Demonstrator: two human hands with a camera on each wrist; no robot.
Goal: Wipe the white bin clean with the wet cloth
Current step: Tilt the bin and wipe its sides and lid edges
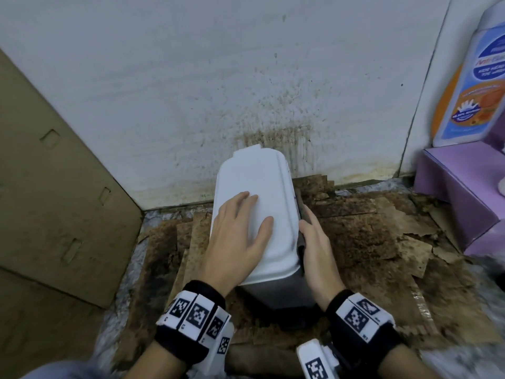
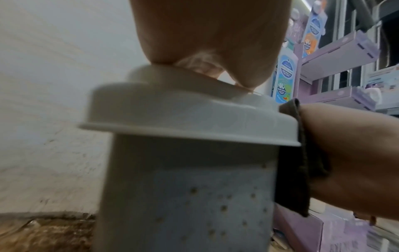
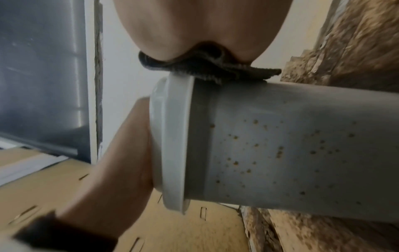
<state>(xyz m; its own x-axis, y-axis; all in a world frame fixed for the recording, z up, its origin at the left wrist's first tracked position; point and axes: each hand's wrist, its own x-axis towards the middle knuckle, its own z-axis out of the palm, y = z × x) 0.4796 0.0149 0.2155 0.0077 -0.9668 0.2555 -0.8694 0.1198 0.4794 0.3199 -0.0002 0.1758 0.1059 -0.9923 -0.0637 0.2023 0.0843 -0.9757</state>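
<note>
Our left hand (image 1: 240, 236) nearest, flat on lid (image 1: 254, 187), fingers straight, gripping nothing. Lid smooth white plastic, rounded corners, raised lip. White bin (image 2: 194, 196) below it, tall, matte, dotted with brown specks. Right hand (image 1: 318, 250) presses dark ribbed cloth (image 2: 302, 162) against bin's right side just under lid rim; can't tell how its fingers lie. Bin stands on stained, crumbly cardboard (image 1: 369, 236), back edge near spattered wall (image 1: 191, 91); brown box (image 1: 54, 173) left, purple shelf (image 1: 459, 187) right.
</note>
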